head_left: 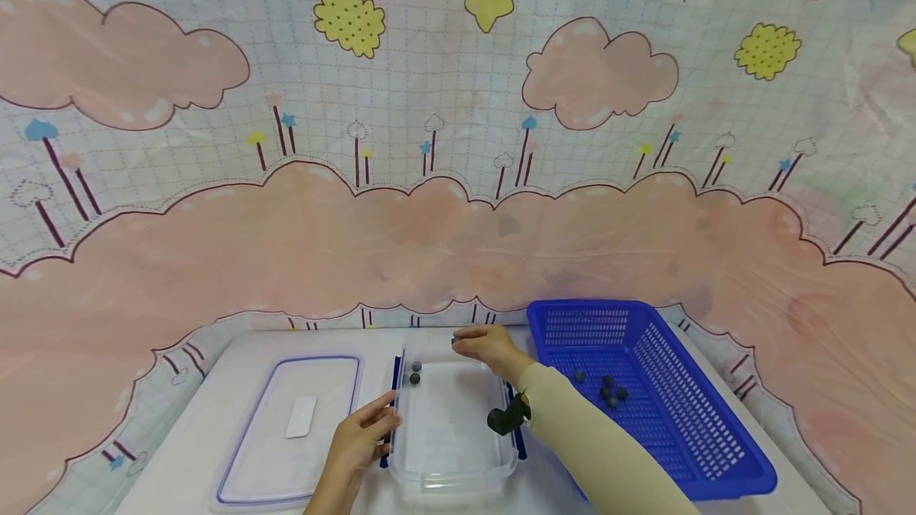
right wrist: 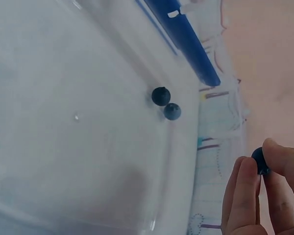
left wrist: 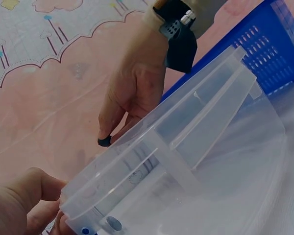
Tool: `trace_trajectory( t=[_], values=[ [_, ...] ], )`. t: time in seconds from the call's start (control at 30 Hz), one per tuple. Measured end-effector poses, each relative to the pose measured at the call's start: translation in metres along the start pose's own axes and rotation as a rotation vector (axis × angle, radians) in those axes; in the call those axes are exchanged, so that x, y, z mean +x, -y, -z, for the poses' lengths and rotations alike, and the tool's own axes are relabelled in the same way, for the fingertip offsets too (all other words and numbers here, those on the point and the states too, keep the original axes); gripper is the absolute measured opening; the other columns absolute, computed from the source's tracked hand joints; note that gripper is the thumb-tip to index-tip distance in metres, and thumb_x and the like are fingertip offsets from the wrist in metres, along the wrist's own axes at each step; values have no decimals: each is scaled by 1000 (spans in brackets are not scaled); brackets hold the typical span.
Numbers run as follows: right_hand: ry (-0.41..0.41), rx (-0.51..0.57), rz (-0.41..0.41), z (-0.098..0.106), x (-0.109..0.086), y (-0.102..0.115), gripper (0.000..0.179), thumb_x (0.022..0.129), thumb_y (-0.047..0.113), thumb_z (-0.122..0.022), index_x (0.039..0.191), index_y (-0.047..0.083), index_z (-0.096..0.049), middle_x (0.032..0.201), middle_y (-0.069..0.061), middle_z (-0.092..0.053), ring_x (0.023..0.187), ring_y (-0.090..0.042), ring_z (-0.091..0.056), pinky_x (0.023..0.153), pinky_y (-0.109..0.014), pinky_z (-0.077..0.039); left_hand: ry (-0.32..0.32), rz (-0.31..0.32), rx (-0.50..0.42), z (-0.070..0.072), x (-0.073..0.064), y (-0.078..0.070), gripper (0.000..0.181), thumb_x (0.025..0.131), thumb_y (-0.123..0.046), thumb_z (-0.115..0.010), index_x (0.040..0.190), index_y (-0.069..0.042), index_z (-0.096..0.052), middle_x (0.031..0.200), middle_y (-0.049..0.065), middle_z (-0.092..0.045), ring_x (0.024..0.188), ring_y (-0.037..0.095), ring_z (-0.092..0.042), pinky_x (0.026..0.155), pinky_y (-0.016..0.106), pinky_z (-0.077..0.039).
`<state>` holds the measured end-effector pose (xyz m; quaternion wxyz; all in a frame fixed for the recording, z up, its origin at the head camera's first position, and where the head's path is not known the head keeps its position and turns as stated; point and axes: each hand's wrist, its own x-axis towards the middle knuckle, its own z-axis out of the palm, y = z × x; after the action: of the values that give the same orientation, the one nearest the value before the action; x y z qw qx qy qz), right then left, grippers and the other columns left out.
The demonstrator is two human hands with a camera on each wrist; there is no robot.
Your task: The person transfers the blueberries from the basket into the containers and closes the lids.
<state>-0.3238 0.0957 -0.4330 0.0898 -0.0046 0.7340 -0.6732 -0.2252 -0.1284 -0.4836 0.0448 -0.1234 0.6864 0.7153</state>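
A clear plastic box (head_left: 454,427) with blue side latches stands lidless in the middle of the table. My left hand (head_left: 363,431) holds its left wall, the thumb and fingers at the rim in the left wrist view. Over the far end of the box, my right hand (head_left: 490,348) pinches a dark blueberry (right wrist: 260,160) between thumb and fingertips. Two blueberries lie side by side inside the box, one dark (right wrist: 160,96) and one greyer (right wrist: 172,111), near its far left corner.
On the right stands a blue perforated basket (head_left: 704,412) with several blueberries (head_left: 608,393) on its bottom. A clear lid (head_left: 246,451) with a blue seal lies to the left, a white rectangular piece (head_left: 301,417) on it. Behind the table hangs a patterned cloth (head_left: 429,245).
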Motion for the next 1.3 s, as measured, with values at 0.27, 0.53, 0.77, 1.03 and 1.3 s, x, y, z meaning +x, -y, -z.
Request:
trace_trajectory(
  t=[0.27, 0.53, 0.77, 1.03, 1.3],
  values=[
    [-41, 25, 10, -12, 11, -7, 30, 84, -8, -68, 114, -14, -65, 113, -24, -67, 99, -27, -69, 92, -36, -54, -15, -1, 28, -1, -1, -2, 50, 83, -4, -74, 132, -4, -62, 89, -7, -64, 76, 7, -60, 57, 22, -51],
    [-107, -31, -52, -20, 16, -15, 31, 84, -4, -71, 114, -10, -67, 107, -19, -70, 94, -23, -71, 87, -33, -56, -13, -4, 29, -2, -2, -2, 50, 83, -4, -74, 131, -4, -62, 89, -7, -64, 77, 8, -59, 57, 21, -51],
    [-104, -104, -64, -29, 16, -21, 31, 83, -1, -73, 114, -9, -68, 107, -18, -71, 93, -24, -72, 86, -33, -57, -17, -8, 25, -2, -1, -2, 50, 82, -3, -74, 131, -4, -62, 90, -7, -64, 76, 7, -59, 56, 21, -50],
    [-127, -178, -103, -39, 19, -34, 26, 83, 4, -75, 108, -2, -72, 102, -10, -73, 87, -18, -71, 87, -34, -56, -17, -9, 35, -1, -3, 0, 50, 83, -4, -73, 132, -4, -62, 91, -6, -64, 76, 8, -59, 57, 21, -51],
    [-158, -209, -128, -41, 29, -46, 21, 81, 5, -78, 101, 2, -75, 95, -7, -73, 80, -15, -69, 82, -32, -58, -12, -13, 28, -1, -4, 0, 49, 84, -3, -73, 131, -5, -62, 91, -6, -65, 76, 8, -59, 57, 20, -51]
  ],
)
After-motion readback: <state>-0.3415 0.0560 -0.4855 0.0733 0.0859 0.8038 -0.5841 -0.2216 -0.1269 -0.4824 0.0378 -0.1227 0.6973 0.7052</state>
